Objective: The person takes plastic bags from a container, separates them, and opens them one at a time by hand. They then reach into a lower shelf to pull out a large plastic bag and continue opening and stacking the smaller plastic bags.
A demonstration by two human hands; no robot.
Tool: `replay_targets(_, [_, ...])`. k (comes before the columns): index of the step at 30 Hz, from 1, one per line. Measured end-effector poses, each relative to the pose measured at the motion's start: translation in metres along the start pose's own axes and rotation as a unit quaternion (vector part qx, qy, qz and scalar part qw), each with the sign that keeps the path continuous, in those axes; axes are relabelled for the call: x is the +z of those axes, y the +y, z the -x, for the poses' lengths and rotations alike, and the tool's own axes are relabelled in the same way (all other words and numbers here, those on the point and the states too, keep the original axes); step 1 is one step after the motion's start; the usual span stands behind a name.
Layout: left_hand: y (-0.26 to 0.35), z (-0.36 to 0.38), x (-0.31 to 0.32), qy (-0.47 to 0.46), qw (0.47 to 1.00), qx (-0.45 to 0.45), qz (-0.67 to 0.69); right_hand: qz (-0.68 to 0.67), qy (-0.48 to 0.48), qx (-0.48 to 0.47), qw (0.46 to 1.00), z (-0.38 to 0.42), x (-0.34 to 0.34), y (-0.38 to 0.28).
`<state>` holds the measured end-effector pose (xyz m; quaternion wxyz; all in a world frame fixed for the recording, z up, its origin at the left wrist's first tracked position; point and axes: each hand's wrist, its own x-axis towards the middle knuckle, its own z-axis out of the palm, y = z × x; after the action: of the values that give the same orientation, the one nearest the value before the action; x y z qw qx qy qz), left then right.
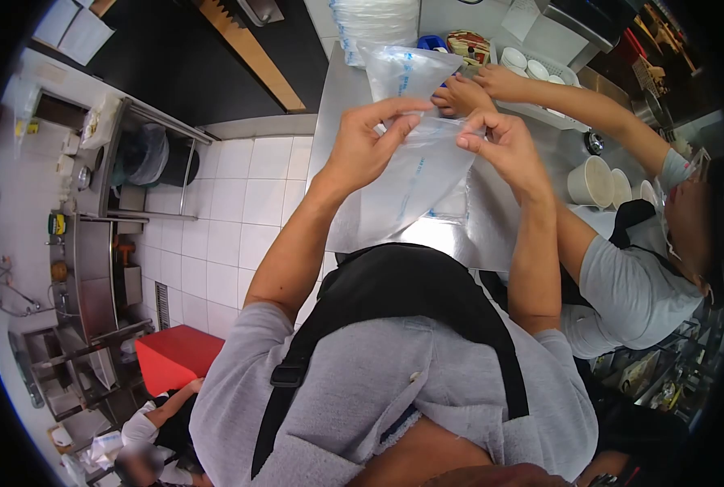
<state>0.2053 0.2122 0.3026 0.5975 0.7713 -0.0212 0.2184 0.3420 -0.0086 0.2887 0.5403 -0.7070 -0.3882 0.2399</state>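
A clear plastic bag with blue print hangs between my two hands above the metal table. My left hand pinches its upper left edge between thumb and fingers. The upper right edge is pinched by my right hand. Just beyond my hands lies another clear bag with blue print. A co-worker's hands are close to my right hand, over the table.
A stack of clear plastic stands at the back. White tubs and a white basket with lids are on the right, beside the co-worker. Another person is by a red box at lower left.
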Motion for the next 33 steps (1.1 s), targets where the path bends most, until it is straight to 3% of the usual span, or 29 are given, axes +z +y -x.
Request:
replay_targets(1, [-0.001, 0.000, -0.004, -0.042, 0.999, -0.003, -0.008, -0.026, 0.007, 0.018, 0.999, -0.001, 0.000, 0.004])
replay_targets(3, [-0.007, 0.002, -0.015, -0.123, 0.992, -0.006, -0.024, -0.039, 0.015, -0.092, 0.995, -0.007, -0.003, 0.014])
replay_targets(6, [-0.024, 0.000, -0.028, -0.180, 0.971, -0.148, -0.052, -0.196, 0.029, -0.129, 0.972, -0.012, 0.005, 0.018])
replay_targets(9, [-0.052, 0.002, -0.031, -0.130, 0.979, -0.092, 0.123, -0.382, 0.002, -0.109, 0.918, -0.021, 0.013, 0.034])
replay_targets(11, [-0.047, -0.002, -0.026, -0.084, 0.936, -0.098, 0.328, -0.456, 0.000, -0.088, 0.886, -0.031, 0.019, 0.048])
replay_targets(13, [-0.049, -0.009, -0.028, -0.036, 0.895, -0.107, 0.431, -0.494, 0.028, -0.059, 0.867, -0.048, 0.030, 0.047])
replay_targets(15, [-0.067, -0.025, -0.036, 0.016, 0.888, -0.124, 0.442, -0.478, 0.087, -0.045, 0.873, -0.066, 0.030, 0.034])
replay_targets(19, [-0.052, -0.064, -0.040, 0.145, 0.922, -0.220, 0.282, -0.441, 0.241, -0.031, 0.864, -0.107, 0.034, 0.011])
replay_targets(21, [-0.065, -0.078, -0.037, 0.167, 0.910, -0.259, 0.278, -0.398, 0.216, 0.030, 0.891, -0.129, 0.023, 0.043])
replay_targets(22, [-0.065, -0.075, -0.036, 0.136, 0.941, -0.258, 0.172, -0.375, 0.203, 0.060, 0.902, -0.136, 0.023, 0.064])
replay_targets(25, [-0.144, -0.070, -0.017, 0.217, 0.844, -0.263, 0.414, -0.258, 0.199, 0.160, 0.932, -0.134, 0.049, 0.110])
replay_targets(26, [-0.199, -0.061, -0.023, 0.180, 0.845, -0.331, 0.380, -0.281, 0.194, 0.166, 0.925, -0.133, 0.057, 0.131])
replay_targets(28, [-0.215, -0.052, -0.029, 0.161, 0.865, -0.379, 0.287, -0.325, 0.182, 0.178, 0.911, -0.128, 0.066, 0.156])
replay_targets(30, [-0.199, -0.041, -0.026, 0.189, 0.906, -0.340, 0.170, -0.226, 0.182, 0.109, 0.951, -0.116, 0.048, 0.144])
replay_targets(32, [-0.157, -0.044, -0.028, 0.215, 0.951, -0.107, 0.192, -0.191, 0.171, 0.014, 0.967, -0.106, 0.034, 0.095])
replay_targets(33, [-0.138, -0.049, -0.028, 0.203, 0.958, -0.040, 0.200, -0.208, 0.159, -0.042, 0.964, -0.099, 0.035, 0.060])
